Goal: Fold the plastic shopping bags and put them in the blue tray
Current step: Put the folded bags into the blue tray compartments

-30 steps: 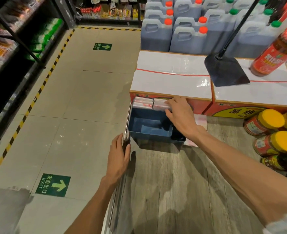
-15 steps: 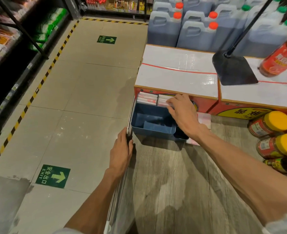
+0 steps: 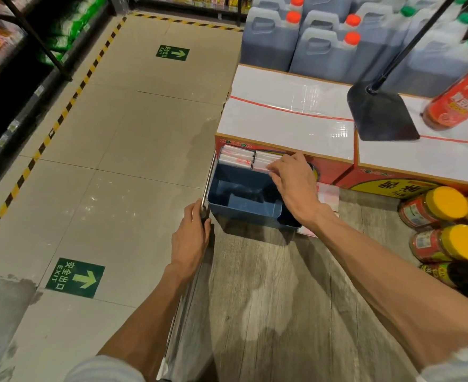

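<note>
Head view: right hand point(image 3: 293, 186) fingers point(image 3: 275, 168) pinch folded plastic bags point(image 3: 264, 161) standing at the blue tray's point(image 3: 244, 199) far end; left hand point(image 3: 190, 238) grips the desk point(image 3: 282, 299) rail. Thin, light, slippery film, likely to spring open; hold across the fold.

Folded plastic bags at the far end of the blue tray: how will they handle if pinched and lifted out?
Likely floppy: the folded bags are thin translucent film, standing only because they are packed on edge in the blue tray. Probably very light and slippery; the glossy sheets could slide apart. The right hand fingers touch their top edges, so one may unfold if lifted alone.
</note>
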